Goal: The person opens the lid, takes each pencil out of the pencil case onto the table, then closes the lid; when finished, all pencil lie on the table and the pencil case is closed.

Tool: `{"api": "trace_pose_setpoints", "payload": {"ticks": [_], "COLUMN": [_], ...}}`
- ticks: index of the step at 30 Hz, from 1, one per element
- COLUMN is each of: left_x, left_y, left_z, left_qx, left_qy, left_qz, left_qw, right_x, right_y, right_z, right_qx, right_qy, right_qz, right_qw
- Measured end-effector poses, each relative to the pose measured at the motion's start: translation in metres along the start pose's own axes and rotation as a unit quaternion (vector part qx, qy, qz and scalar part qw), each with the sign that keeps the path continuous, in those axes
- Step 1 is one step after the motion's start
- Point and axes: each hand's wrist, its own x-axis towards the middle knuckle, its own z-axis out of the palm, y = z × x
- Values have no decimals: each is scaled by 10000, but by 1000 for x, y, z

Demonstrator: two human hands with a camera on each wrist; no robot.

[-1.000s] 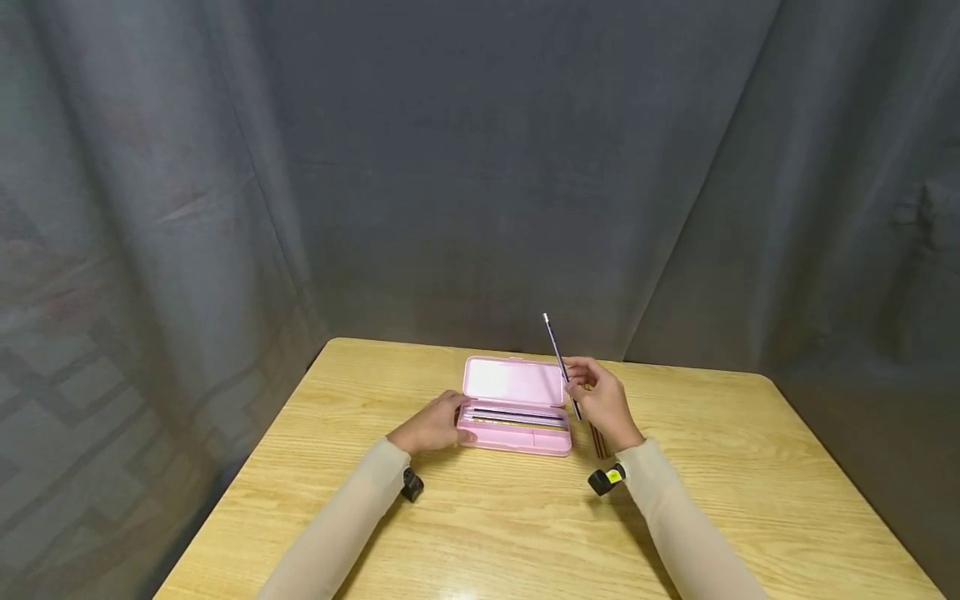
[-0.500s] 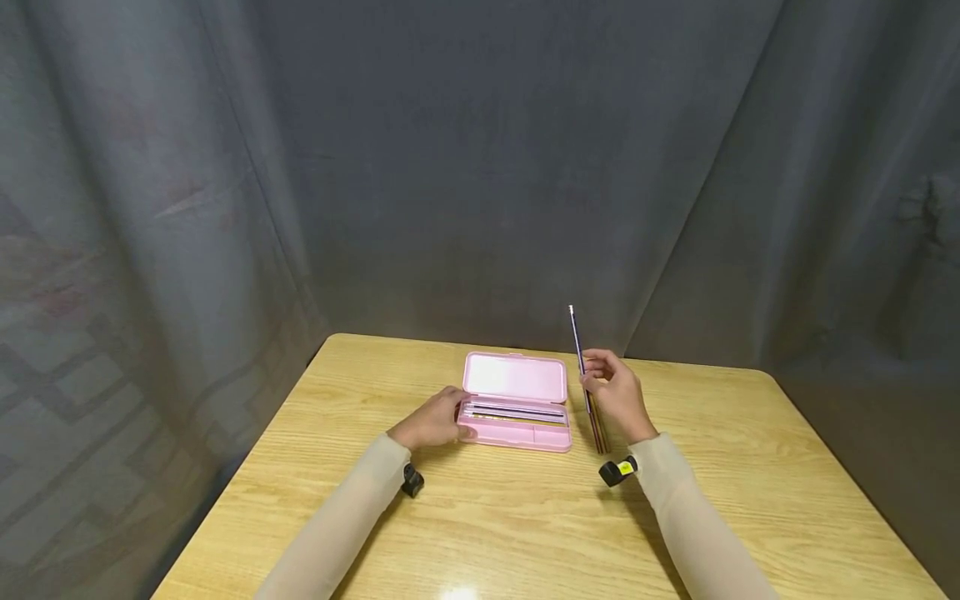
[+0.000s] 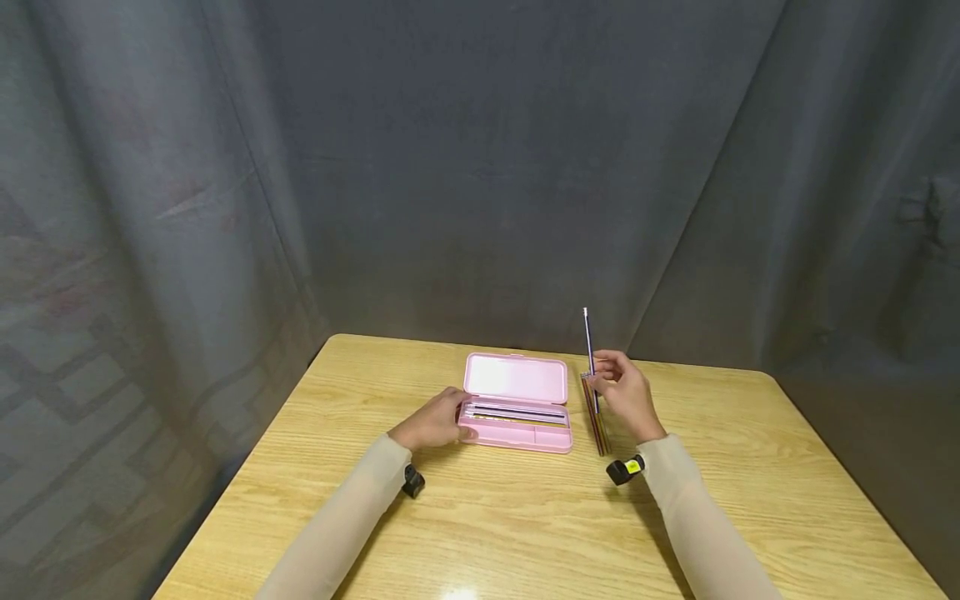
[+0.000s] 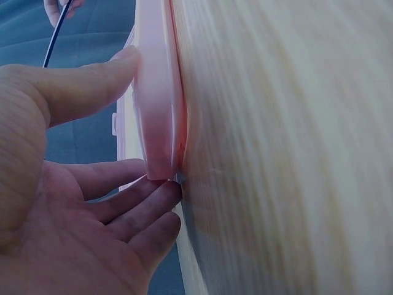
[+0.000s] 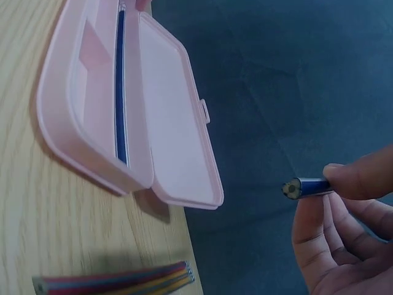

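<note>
An open pink pencil case (image 3: 504,434) lies on the table with its lid (image 3: 517,377) tipped back. Several pencils (image 3: 517,414) rest in its long compartment, one of them blue in the right wrist view. My left hand (image 3: 437,420) holds the case's left end, thumb at the front side and fingers around the end. To the right of the case, my right hand (image 3: 626,398) pinches a blue pencil (image 3: 588,340) between thumb and fingers, raised above the table. A bundle of striped pencils (image 5: 123,283) lies on the table below the right hand.
The wooden table (image 3: 480,517) extends on all sides of the case. Dark grey curtains (image 3: 465,183) hang behind and at both sides. The case's front compartment (image 3: 506,432) has a divider near its right end.
My right hand has moved right, away from the case, carrying the blue pencil to above the pencil bundle; the pencil stands more upright. My left hand stays at the case.
</note>
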Motion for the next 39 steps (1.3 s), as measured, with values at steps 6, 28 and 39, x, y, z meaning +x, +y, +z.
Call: {"api": "trace_pose_setpoints", "payload": {"ticks": [6,28,39], "left_x": [-1,0,0], "left_y": [0,-1,-1], "left_z": [-1,0,0], "left_qx": [20,68,-17], "left_qy": [-36,-61,-46], "left_qz": [-35,-9,-27], "left_qw": [10000,10000,10000], "right_x": [2,7,5], "right_y": [8,38,51], "right_z": [-6,-22,-20], "right_qx": [-513,-2030,-2074], "right_qy": [-147,-1352,-1764], "right_qz": [110,685,996], "right_qw": [9985,9674,9571]}}
